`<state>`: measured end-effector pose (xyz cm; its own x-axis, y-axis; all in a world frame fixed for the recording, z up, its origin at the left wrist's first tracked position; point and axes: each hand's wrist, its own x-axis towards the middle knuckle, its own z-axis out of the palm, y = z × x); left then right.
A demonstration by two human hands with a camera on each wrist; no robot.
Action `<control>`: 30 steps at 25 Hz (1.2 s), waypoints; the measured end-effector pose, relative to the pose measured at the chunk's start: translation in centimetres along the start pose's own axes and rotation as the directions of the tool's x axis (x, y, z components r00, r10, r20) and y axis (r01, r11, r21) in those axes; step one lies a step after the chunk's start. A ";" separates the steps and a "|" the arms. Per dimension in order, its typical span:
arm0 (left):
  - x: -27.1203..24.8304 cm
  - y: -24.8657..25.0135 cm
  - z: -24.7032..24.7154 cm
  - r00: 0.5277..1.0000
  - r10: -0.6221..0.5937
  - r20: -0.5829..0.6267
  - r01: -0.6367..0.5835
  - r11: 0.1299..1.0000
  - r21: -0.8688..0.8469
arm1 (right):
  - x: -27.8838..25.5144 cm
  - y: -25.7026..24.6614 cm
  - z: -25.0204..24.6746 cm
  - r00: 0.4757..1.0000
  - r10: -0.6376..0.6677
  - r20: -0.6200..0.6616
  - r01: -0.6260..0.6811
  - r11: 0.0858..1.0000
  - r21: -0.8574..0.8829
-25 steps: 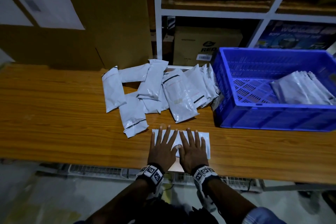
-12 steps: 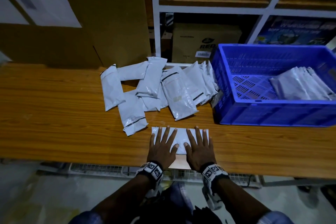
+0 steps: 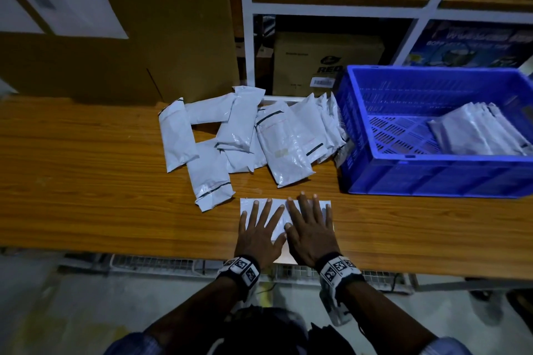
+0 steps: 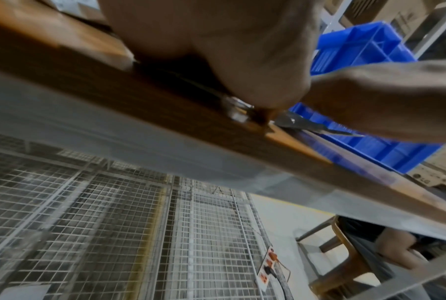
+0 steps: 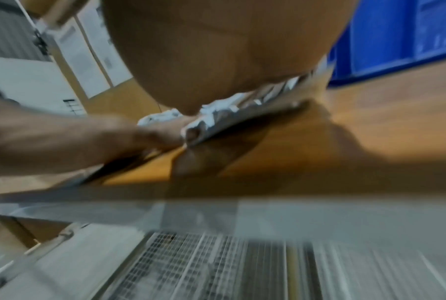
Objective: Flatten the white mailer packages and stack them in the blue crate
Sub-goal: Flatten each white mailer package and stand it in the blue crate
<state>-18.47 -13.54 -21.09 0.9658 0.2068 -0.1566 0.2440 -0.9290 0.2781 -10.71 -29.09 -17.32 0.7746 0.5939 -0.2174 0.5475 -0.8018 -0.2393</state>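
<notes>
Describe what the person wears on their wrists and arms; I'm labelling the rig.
Each wrist carries a black band with white square tags printed with black coded patterns; the other band matches. The forearms are bare, and blue sleeves show near the elbows.

A mailer [image 3: 277,217] is laid flat at the near edge of the desk [image 3: 86,187], under the left hand [image 3: 258,235] and the right hand [image 3: 310,232], which are set side by side. Just behind it a pile [image 3: 245,135] of mailers is spread. To the right of the pile a crate [image 3: 432,179] is placed, with a stack [image 3: 473,132] held in its right part. Behind the desk shelves [image 3: 331,7] are set.
</notes>
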 end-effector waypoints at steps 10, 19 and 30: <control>0.0 0.4 -1.3 0.999 0.027 -0.040 -0.026 0.999 0.025 | 0.4 -0.5 1.6 0.998 0.031 0.055 -0.030 0.999 -0.012; -0.1 0.3 -0.2 1.000 -0.006 -0.014 0.006 1.000 -0.003 | -0.5 1.2 0.0 0.998 0.020 0.062 -0.026 0.994 0.103; -0.5 0.9 0.1 0.999 0.033 -0.015 -0.032 0.998 0.062 | -0.2 1.4 1.1 0.992 0.037 0.118 -0.042 0.998 0.040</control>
<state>-18.73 -14.47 -20.91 0.9745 0.1808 -0.1331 0.2073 -0.9524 0.2235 -10.42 -30.24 -18.62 0.7513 0.5676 -0.3366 0.5015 -0.8226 -0.2679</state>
